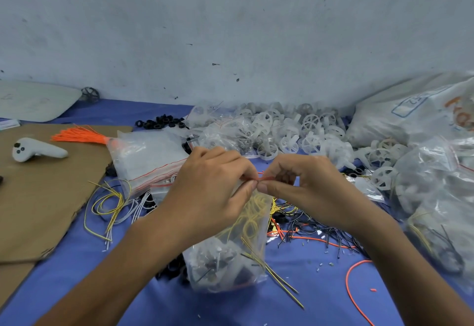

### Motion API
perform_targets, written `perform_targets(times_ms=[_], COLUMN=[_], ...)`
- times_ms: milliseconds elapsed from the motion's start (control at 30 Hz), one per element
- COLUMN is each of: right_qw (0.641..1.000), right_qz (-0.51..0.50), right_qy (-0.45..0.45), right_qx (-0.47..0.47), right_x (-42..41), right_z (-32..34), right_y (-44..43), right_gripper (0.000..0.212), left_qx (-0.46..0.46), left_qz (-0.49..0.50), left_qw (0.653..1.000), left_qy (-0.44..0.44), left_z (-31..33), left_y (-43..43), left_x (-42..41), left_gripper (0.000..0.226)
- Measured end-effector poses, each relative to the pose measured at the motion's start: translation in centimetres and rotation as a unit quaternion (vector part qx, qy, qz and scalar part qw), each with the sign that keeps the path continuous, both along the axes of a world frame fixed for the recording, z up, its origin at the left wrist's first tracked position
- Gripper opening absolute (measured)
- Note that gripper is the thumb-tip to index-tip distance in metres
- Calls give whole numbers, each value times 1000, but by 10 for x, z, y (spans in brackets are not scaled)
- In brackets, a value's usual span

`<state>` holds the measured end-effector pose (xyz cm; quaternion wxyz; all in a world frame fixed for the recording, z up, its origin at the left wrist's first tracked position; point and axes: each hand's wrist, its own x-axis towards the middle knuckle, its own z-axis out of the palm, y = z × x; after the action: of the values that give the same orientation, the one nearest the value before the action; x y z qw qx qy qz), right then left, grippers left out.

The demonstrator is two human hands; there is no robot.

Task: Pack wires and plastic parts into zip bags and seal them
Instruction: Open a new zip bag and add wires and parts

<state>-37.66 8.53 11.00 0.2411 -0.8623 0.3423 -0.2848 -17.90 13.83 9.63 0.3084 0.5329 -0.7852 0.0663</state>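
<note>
left hand (213, 187): fingers pinch red seal strip of zip bag (230, 256) | right hand (302, 187): pinches same strip, fingertips touching left's | bag hangs below fingers, holding yellow wires (252, 219) and plastic parts (218, 256)

Middle of the table (102, 287): zip bag (225, 261), top pinched between left hand (210, 187) and right hand (305, 187). Along the left edge, cardboard (38, 202) with controller (38, 150) on it. Against the far edge, plastic wheels (295, 133); far right corner, sack (410, 118).
</note>
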Motion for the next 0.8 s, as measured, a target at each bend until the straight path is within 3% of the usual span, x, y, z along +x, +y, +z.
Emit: perform_targets(times_ms=[200, 700, 800], right_qw=[1000, 999, 999], right_qz=[13, 33, 33], right_qy=[2, 2, -4], right_qx=[-11, 16, 29], right_x=[-4, -8, -11], right_z=[-1, -7, -7], right_y=[-1, -5, -5], right_gripper=[20, 13, 12], left_qx=[-4, 20, 24], left_qz=[4, -4, -1], left_qw=[1000, 1000, 1000], left_qy=[2, 8, 19], left_z=[-3, -8, -12], left_y=[1, 11, 13], left_x=[4, 37, 49], left_gripper=[15, 11, 20])
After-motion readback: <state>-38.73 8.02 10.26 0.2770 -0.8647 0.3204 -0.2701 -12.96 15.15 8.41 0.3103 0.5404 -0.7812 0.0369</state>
